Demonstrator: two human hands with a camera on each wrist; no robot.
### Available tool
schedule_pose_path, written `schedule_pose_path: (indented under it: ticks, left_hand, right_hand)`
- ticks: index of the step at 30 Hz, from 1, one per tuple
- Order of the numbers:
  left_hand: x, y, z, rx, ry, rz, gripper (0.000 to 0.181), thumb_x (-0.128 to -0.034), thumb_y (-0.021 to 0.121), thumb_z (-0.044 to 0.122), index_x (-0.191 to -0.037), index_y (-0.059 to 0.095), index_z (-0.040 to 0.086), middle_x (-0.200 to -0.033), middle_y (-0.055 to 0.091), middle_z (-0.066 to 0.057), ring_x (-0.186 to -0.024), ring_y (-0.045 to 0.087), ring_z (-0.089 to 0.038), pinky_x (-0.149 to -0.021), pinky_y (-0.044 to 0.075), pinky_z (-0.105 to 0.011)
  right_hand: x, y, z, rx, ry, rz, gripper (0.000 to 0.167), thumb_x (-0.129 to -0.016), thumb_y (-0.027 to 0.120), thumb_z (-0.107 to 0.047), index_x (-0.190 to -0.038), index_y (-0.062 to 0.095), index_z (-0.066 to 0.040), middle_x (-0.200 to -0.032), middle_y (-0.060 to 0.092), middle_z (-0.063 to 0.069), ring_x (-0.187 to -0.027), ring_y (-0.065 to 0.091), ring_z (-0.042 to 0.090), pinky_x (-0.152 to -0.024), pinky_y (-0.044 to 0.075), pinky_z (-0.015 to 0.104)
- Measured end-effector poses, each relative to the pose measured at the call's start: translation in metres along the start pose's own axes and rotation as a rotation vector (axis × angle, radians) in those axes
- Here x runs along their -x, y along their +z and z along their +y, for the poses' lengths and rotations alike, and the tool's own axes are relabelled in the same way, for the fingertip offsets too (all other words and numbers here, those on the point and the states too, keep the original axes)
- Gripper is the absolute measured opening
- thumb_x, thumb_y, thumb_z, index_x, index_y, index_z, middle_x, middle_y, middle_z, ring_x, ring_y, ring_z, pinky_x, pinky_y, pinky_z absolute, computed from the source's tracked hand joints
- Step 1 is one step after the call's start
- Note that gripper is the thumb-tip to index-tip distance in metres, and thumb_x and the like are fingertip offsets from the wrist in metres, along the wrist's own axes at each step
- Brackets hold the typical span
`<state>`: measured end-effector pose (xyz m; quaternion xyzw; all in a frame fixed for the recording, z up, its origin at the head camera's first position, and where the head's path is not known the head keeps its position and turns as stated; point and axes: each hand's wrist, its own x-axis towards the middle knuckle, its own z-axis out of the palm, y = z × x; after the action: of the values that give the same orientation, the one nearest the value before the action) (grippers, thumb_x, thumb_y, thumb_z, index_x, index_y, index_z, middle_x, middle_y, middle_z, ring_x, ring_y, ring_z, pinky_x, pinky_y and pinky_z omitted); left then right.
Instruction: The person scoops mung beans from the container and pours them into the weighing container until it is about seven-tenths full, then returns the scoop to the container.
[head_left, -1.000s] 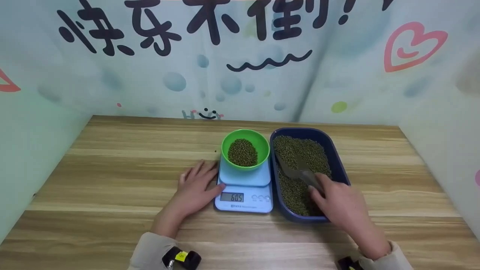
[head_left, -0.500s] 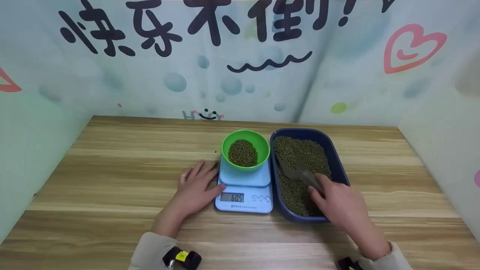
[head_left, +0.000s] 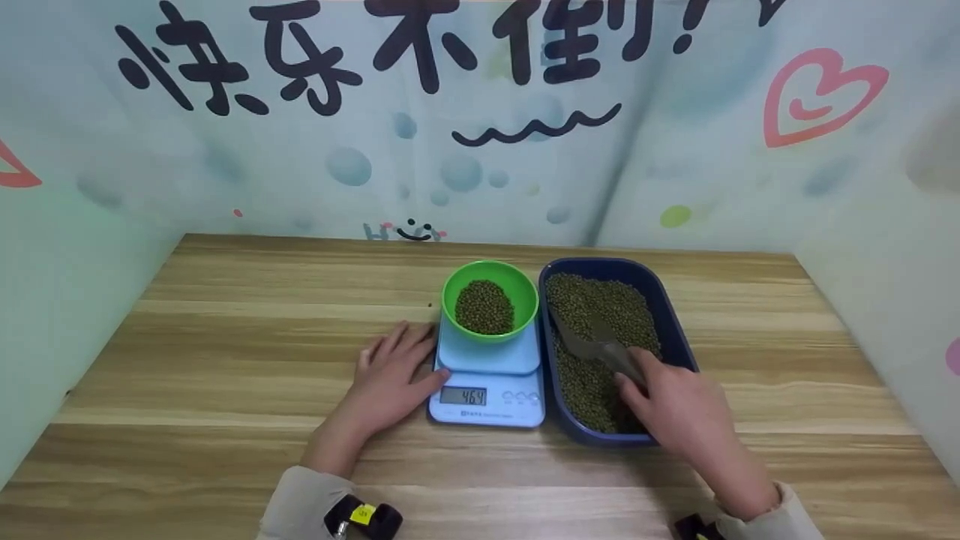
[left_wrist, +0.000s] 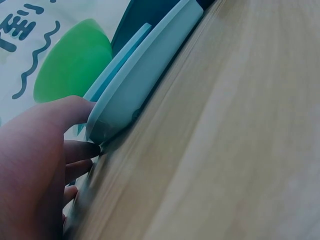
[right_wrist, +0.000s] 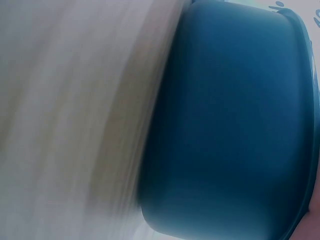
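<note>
Fingers spread, my left hand lies at the left side of a light-blue kitchen scale, thumb resting on its front left edge. The left wrist view shows the thumb against the scale's rim. The display reads about 464. On the weighing plate stands a green bowl partly filled with small greenish-brown beans. My right hand grips the handle of a dark grey scoop, its head in the beans inside a navy-blue tub. The right wrist view shows only the tub's outer wall.
The tub stands close along the right side of the scale. One loose bean lies on the wooden table left of the bowl. A printed backdrop closes off the table's far edge.
The scale's reading has dropped from about 605 to about 464. Both hands, the scoop, bowl and tub stay in place; the head view shifts very slightly.
</note>
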<state>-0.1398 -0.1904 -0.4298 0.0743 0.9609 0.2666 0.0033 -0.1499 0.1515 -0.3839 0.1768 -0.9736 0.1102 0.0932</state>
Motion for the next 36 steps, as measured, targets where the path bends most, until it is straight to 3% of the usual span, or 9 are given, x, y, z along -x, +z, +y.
schedule_pose_path:
  ticks: [36]
  left_hand:
    - [-0.0001, -0.0002, -0.0005, 0.000, 0.006, -0.004, 0.059, -0.0866, 0.041, 0.055, -0.136, 0.038, 0.024, -0.145, 0.024, 0.004, -0.134, 0.007, -0.023, -0.101, 0.002, -0.047]
  right_hand:
    - [-0.0002, -0.0016, -0.0002, -0.020, 0.006, -0.027, 0.031, -0.088, 0.051, -0.035, -0.104, 0.057, -0.009, -0.052, 0.043, -0.003, -0.043, 0.039, 0.013, -0.038, 0.029, 0.030]
